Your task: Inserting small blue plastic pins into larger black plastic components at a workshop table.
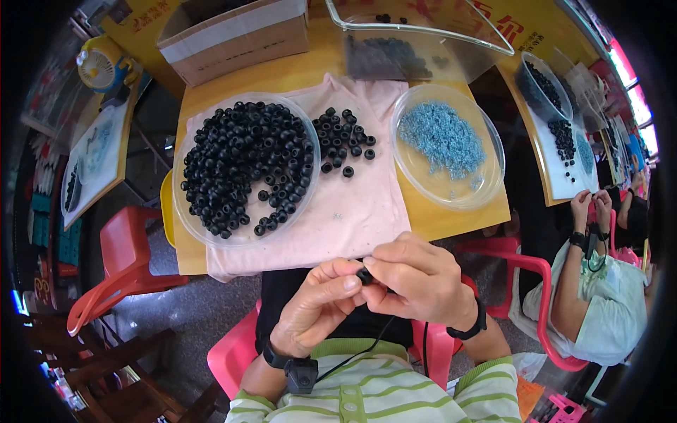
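Note:
Just beyond the near edge of the table, over my lap, both my hands meet around one small black bead [364, 276]. My left hand [316, 302] is closed, pinching the bead between thumb and fingers. Closed as well, my right hand [422, 276] presses its thumb and fingertips together at the bead's top; whatever is between them is too small to make out. Ahead on the left, a round clear tray [315, 185] is heaped with black holed beads [243, 151]. Loose black beads [338, 137] lie beside it. To the right, another round clear tray [451, 194] holds tiny bluish clear pieces [441, 137].
A pink cloth [352, 211] covers part of the yellow table [451, 224]. Behind stand a cardboard box [236, 42] and a clear bin [423, 32] with black beads. A red chair [127, 247] is at left. On the right, another person [592, 303] works at a table.

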The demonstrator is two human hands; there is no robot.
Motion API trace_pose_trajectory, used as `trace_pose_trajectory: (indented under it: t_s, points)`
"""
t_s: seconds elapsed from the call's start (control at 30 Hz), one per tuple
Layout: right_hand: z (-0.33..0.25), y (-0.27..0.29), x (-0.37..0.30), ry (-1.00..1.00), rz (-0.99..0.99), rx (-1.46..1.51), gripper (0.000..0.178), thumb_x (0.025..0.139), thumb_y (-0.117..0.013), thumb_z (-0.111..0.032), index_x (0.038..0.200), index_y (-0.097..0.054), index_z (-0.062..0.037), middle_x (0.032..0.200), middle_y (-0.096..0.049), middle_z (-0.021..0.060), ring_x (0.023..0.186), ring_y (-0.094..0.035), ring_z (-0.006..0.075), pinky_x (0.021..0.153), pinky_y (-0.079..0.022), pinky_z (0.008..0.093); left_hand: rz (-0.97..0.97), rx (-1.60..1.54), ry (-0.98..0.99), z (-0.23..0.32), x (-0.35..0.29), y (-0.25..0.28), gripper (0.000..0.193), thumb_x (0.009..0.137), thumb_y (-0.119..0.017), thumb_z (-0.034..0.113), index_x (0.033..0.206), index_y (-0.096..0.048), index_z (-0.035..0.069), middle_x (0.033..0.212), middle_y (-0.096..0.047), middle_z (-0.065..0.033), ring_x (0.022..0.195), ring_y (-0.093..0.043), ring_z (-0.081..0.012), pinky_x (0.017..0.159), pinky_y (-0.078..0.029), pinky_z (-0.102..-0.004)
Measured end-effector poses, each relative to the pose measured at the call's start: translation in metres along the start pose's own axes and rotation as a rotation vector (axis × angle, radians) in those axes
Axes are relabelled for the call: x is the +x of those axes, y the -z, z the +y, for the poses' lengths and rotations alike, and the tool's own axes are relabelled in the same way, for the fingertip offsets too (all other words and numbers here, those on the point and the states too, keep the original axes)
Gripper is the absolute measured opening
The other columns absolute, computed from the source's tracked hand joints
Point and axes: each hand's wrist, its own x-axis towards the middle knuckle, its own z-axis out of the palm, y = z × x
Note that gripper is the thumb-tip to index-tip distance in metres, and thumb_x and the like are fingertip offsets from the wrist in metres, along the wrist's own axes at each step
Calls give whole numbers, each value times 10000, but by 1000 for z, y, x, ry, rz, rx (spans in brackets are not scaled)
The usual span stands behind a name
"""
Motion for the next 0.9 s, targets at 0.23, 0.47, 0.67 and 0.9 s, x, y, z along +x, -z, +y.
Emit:
trace_pose_trajectory:
  t_s: [0.23, 0.47, 0.67, 0.9]
  points:
    - [-9, -2, 6, 0, -64, -120, 232, 700, -764, -32, 852, -589, -44, 900, -624, 81, 714, -622, 221, 579, -518, 305, 39, 70, -86, 2, -3, -2, 147, 944, -635, 24, 1086, -672, 17, 1088, -692, -95, 973, -677, -177, 915, -541, -332]
    - [15, 36, 98, -373, 5, -184, 225, 806, -758, -195, 952, -682, -43, 845, -674, 111, 637, -641, 196, 605, -502, 314, 370, 1016, -690, 56, -12, -23, 195, 963, -608, 30, 1140, -642, -42, 1080, -678, -100, 935, -666, -158, 828, -539, -268]
    - [86, 80, 156, -631, 328, -603, 398, 878, -671, -424, 1062, -702, -72, 812, -700, 65, 674, -634, 154, 678, -496, 304, 663, 1504, -773, 97, -14, -9, 141, 933, -640, 17, 1055, -680, -41, 892, -655, -56, 763, -626, -97, 681, -504, -233]
    - [152, 79, 162, -649, 260, -797, 465, 875, -669, -453, 1108, -692, -52, 967, -728, 104, 798, -683, 214, 763, -517, 343, 669, 1951, -789, 108, 5, -3, 225, 861, -657, -17, 1085, -680, -3, 964, -665, -122, 757, -636, -228, 704, -516, -300]
